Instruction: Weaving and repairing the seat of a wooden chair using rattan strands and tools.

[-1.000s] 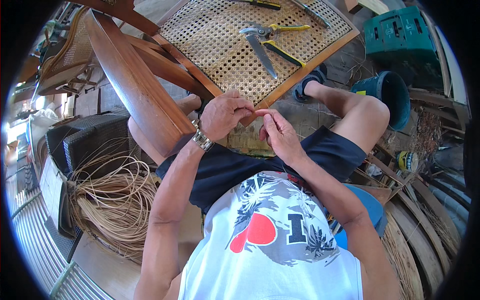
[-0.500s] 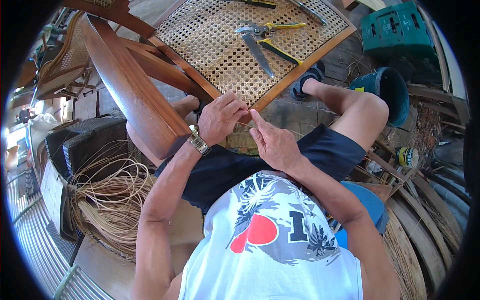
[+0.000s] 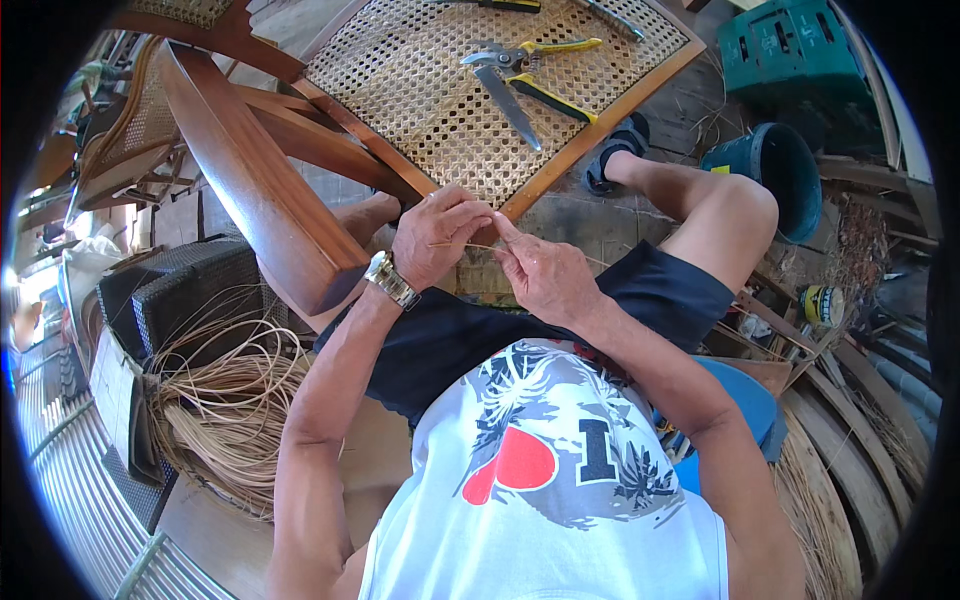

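At the near corner of a woven cane seat (image 3: 420, 110) in a brown wooden frame, my two hands meet. My left hand (image 3: 436, 238), with a watch on its wrist, is closed in a pinch on a thin tan cane strand (image 3: 478, 246). From the other side my right hand (image 3: 550, 278) pinches the same strand between thumb and fingers, its index fingertip close to the left fingers. The strand crosses below the frame's corner; its exact path between the fingertips is hidden. Pruning shears (image 3: 510, 62) with yellow-and-black handles lie open on the seat, beside a blade (image 3: 508, 106).
A polished wooden armrest (image 3: 260, 180) rises close to my left forearm. Coiled cane strands (image 3: 235, 405) lie at the lower left. To the right stand a green crate (image 3: 790, 50), a dark teal bucket (image 3: 785, 185) and a small yellow-labelled tin (image 3: 822, 306).
My right thumb and index finger have drawn in from a stretched position to a closer pinch. More of the strand shows below my left fingers. The view has shifted slightly.
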### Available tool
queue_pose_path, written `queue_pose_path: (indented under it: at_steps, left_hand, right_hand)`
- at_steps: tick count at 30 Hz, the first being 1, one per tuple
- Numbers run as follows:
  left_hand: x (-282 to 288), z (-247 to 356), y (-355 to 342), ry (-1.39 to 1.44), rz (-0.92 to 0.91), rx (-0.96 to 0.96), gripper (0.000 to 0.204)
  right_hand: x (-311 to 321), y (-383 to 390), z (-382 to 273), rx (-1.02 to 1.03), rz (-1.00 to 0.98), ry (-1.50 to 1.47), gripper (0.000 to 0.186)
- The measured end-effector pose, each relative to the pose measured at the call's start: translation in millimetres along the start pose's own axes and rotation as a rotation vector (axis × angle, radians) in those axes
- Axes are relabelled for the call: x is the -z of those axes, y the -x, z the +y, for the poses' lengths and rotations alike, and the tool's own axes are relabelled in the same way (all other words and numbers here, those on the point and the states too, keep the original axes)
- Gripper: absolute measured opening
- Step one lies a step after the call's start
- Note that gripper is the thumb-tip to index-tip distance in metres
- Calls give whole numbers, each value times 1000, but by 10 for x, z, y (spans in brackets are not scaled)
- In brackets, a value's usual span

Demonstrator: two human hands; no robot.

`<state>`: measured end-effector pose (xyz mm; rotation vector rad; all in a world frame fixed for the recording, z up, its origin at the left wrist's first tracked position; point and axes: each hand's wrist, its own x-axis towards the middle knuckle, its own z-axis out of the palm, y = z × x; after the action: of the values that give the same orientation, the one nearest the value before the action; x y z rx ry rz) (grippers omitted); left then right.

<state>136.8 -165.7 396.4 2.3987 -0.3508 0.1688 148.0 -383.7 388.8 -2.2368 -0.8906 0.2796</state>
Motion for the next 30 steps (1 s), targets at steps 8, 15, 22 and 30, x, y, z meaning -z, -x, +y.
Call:
queue_pose_path:
  at_steps: [8, 15, 22, 30]
  left_hand:
    - [71, 11, -45, 46, -90, 95, 9]
    - [112, 51, -111, 137, -156, 254, 13]
    - [120, 46, -241, 152, -223, 305, 14]
    - [91, 72, -302, 19, -281, 297, 14]
  right_hand:
    - [60, -17, 72, -9, 40, -158, 41]
    - [93, -49, 85, 18, 39, -59, 38]
    - [225, -96, 107, -130, 75, -473, 33]
    - [321, -66, 223, -270, 108, -541, 28]
